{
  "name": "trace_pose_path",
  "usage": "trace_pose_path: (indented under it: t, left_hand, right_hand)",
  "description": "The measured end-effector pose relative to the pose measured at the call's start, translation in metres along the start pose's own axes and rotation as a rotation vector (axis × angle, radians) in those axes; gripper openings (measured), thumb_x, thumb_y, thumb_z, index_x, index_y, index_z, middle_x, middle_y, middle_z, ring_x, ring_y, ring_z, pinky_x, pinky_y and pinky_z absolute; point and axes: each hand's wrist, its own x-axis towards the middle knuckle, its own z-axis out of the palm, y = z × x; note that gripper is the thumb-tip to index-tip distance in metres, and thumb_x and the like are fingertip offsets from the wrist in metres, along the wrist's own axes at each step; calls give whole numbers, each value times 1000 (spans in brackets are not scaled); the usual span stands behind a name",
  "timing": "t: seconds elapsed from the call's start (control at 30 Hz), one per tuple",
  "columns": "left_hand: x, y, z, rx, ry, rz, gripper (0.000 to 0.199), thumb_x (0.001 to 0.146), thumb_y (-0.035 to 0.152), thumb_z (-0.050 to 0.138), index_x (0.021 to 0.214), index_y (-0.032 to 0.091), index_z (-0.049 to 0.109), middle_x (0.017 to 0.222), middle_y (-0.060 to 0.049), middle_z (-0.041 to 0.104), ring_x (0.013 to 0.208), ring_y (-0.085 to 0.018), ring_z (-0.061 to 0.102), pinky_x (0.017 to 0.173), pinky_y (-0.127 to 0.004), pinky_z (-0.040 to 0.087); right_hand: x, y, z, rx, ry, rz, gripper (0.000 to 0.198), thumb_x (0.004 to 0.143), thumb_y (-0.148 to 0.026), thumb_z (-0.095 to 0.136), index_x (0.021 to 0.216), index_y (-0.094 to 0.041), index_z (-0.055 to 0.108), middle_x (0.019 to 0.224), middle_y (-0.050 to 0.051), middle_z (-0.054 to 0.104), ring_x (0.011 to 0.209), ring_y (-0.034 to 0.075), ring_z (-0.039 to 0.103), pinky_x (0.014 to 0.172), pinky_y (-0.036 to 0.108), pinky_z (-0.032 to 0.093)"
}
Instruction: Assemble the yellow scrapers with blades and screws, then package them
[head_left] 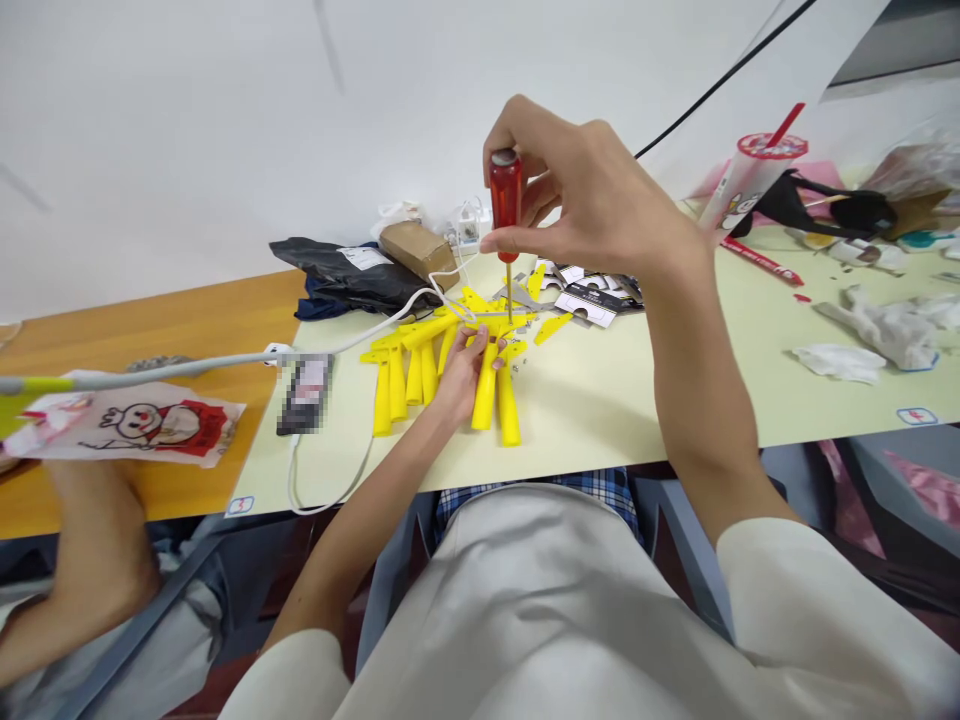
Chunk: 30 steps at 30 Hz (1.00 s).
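At twelve o'clock from the wearer's torso point(540, 600), a yellow tool point(486, 395) is grasped near its head by the left hand point(463, 375). The red-handled screwdriver point(506, 205) is pinched by its grip between thumb and fingers of the right hand point(600, 190), its shaft pointed towards six o'clock, down at the yellow head. The yellow plastic is judged light, stiff and slightly slick, best gripped where handle meets head, clear of the tip. More yellow pieces point(382, 390) are heaped towards nine o'clock.
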Motion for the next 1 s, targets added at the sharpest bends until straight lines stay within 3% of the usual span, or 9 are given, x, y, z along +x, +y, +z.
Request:
trace_pose_path:
  t: [0.07, 0.3, 0.47, 0.6, 0.87, 1.0]
  left_hand:
    - [0, 2, 2, 10, 31, 5, 34, 92, 22, 93, 91, 22, 59, 89, 1, 66, 87, -13, 74, 56, -20, 48]
    - [1, 11, 7, -4, 124, 13, 31, 92, 14, 90, 96, 21, 60, 93, 1, 70, 85, -12, 75, 55, -20, 47]
    - [3, 12, 4, -19, 122, 18, 33, 91, 11, 88, 95, 22, 57, 94, 2, 72, 83, -12, 74, 56, -20, 48]
    - [4, 12, 2, -1, 138, 40, 35, 90, 13, 90, 94, 23, 56, 91, 2, 71, 88, -12, 75, 59, -20, 49]
    - [4, 13, 2, 20, 155, 43, 33, 93, 14, 89, 94, 23, 56, 90, 2, 70, 88, -13, 74, 58, -20, 47]
    - [4, 12, 1, 38, 128, 41, 29, 95, 14, 86, 95, 23, 59, 93, 1, 71, 89, -12, 74, 58, -21, 48]
  right_hand:
    - [1, 5, -1, 9, 44, 1, 42, 73, -38, 92, 101, -40, 59, 95, -3, 74, 96, 31, 72, 89, 51, 66]
    - [-3, 12, -12, -34, 256, -95, 38, 88, -25, 85, 102, -31, 51, 106, -3, 69, 90, 20, 73, 78, 37, 64]
    - [-1, 32, -11, -138, 78, 53, 33, 92, -35, 83, 110, -35, 55, 102, -3, 74, 87, 25, 73, 80, 43, 63]
    - [8, 54, 2, -125, -17, 127, 35, 86, -40, 88, 105, -35, 60, 91, -6, 75, 82, 23, 68, 78, 42, 55]
    - [13, 71, 13, -120, -59, 113, 30, 91, -33, 83, 100, -30, 55, 90, -4, 70, 76, 20, 64, 69, 38, 44]
    - [13, 76, 14, -126, -74, 135, 33, 93, -40, 86, 102, -31, 56, 87, -7, 74, 75, 17, 62, 70, 36, 45]
